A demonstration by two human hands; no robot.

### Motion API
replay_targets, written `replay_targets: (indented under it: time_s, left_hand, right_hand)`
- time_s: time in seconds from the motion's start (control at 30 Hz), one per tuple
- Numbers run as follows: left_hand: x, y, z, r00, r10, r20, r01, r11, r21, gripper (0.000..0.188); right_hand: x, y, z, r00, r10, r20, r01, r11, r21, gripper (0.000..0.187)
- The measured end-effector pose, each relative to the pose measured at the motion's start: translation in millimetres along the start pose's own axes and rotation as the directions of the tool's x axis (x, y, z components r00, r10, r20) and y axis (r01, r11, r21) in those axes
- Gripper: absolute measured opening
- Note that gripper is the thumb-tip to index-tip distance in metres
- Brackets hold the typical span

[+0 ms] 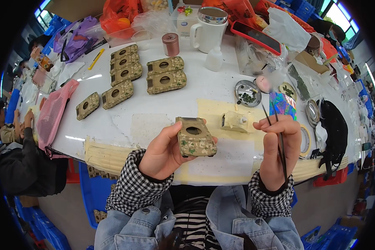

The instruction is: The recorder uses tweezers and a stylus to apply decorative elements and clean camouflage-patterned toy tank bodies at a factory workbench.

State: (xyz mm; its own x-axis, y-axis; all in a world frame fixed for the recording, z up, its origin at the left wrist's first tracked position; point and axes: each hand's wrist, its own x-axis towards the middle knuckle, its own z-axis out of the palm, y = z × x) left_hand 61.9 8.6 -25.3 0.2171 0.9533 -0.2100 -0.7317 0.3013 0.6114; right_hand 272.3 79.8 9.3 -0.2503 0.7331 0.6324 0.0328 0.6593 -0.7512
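My left hand (164,146) is closed round a camouflage-painted toy tank hull (197,143) with a round hole in its top, held up over the table's near edge. In my right hand (281,146) is a pair of dark tweezers (281,155), its points up and apart with nothing visible between them. A small pale tan block-shaped piece (235,121) sits on masking tape between my hands. Beyond it stands a round metal tin (248,93) of small dark green bits. More hulls of the same kind (166,82) lie in rows at the far left.
A white lidded mug (210,31), pink canister (171,44) and small white bottle (214,59) stand at the back. A phone in a red case (256,38) rests on bags. At left are a yellow pen (96,59) and pink mesh bag (56,112). Another person (29,162) works far left.
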Motion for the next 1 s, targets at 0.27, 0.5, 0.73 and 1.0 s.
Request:
replay_targets:
  time_s: [0.27, 0.5, 0.73, 1.0]
  left_hand:
    - [2, -2, 9, 0.994, 0.07, -0.079, -0.07, 0.998, 0.005, 0.056]
    - [1, 0, 5, 0.999, 0.039, -0.021, -0.04, 0.999, -0.033, 0.056]
    - [1, -1, 6, 0.999, 0.033, -0.029, -0.033, 0.999, 0.001, 0.057]
    - [1, -1, 2, 0.998, 0.037, 0.057, -0.036, 0.999, -0.007, 0.051]
  right_hand:
    - [11, 21, -10, 0.983, -0.076, 0.166, 0.16, 0.793, -0.587, 0.019]
    - [10, 27, -7, 0.976, -0.107, 0.187, 0.2, 0.773, -0.602, 0.017]
    - [8, -1, -3, 0.983, -0.184, -0.007, 0.167, 0.906, -0.389, 0.017]
    - [6, -4, 21, 0.975, 0.022, 0.221, -0.066, 0.979, 0.194, 0.007]
